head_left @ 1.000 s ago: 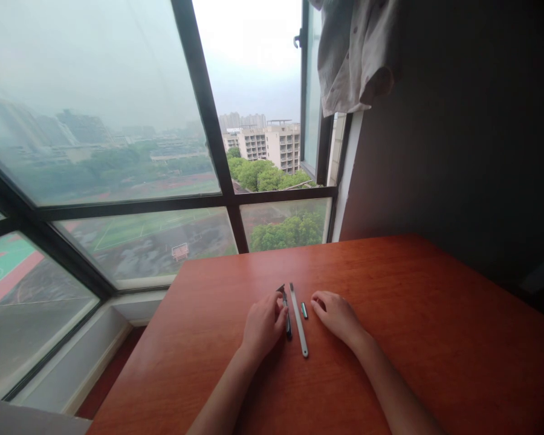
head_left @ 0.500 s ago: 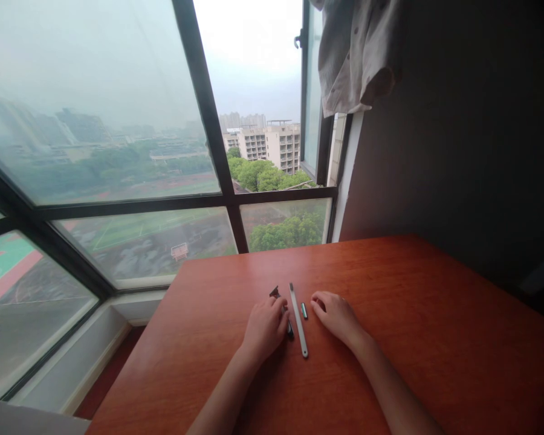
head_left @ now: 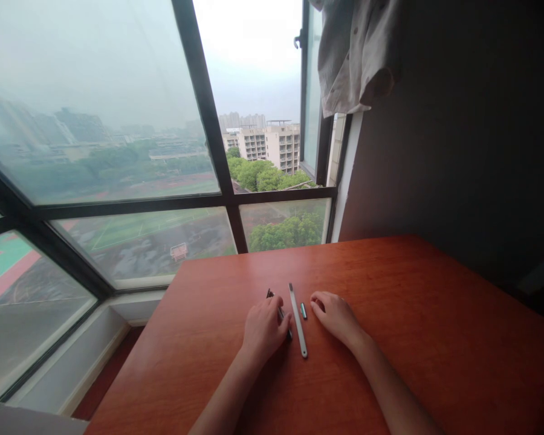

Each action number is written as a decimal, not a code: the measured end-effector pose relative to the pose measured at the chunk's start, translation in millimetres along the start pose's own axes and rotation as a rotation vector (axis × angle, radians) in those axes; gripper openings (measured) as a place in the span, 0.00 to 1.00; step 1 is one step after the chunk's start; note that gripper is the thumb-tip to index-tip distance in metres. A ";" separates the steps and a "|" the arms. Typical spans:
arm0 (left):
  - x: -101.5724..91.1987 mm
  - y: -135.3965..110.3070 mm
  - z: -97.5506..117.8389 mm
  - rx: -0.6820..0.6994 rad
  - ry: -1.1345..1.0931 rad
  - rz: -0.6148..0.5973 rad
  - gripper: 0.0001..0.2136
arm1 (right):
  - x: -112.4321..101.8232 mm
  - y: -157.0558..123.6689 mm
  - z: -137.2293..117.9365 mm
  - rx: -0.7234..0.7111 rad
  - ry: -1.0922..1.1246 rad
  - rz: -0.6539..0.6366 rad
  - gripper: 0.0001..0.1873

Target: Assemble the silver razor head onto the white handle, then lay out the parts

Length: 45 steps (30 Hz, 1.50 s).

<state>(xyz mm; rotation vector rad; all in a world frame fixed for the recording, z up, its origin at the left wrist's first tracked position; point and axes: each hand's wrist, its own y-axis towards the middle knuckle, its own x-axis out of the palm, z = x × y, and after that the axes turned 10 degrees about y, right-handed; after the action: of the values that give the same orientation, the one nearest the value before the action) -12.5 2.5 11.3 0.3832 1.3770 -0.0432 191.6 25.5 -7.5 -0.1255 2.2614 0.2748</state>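
My left hand (head_left: 265, 326) is closed around a dark razor (head_left: 281, 314), its thumb and fingers on the handle. The razor's head points away from me, and my fingers hide most of its middle. To the right of that hand a grey toothbrush (head_left: 298, 323) lies lengthwise on the table, bristle end far from me. A small green and dark piece (head_left: 303, 310), like a razor cartridge, lies just right of the toothbrush. My right hand (head_left: 335, 314) rests on the table beside this piece, fingers loosely curved and holding nothing visible.
The reddish-brown wooden table (head_left: 390, 284) reaches up to the window frame (head_left: 229, 196). One window pane (head_left: 312, 90) stands open. A light shirt (head_left: 353, 60) hangs at the upper right, beside a dark wall (head_left: 457, 133).
My left hand has turned a little and pulled the razor slightly left and closer to itself, so less of the razor's head shows. My right hand has stayed put.
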 end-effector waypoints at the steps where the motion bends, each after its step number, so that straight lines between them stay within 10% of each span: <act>1: 0.5 -0.1 -0.6 -0.013 -0.001 0.005 0.04 | 0.1 0.0 0.0 -0.001 0.001 0.001 0.09; 15: 2.9 6.4 -2.7 -0.204 -0.496 0.149 0.11 | -2.8 -1.0 -2.6 0.012 0.010 -0.020 0.09; 29: -3.6 8.0 -0.8 -0.090 -0.783 0.107 0.08 | -5.3 0.7 -1.9 -0.006 0.106 -0.007 0.10; 45: 2.7 5.0 6.2 -0.023 -0.993 -0.001 0.10 | -12.9 0.4 -13.5 -0.026 1.034 -0.051 0.24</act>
<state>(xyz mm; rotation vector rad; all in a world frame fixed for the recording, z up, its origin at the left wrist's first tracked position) -4.8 5.9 10.7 0.2762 0.3954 -0.1915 189.8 22.6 10.9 -0.4127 3.2697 0.2371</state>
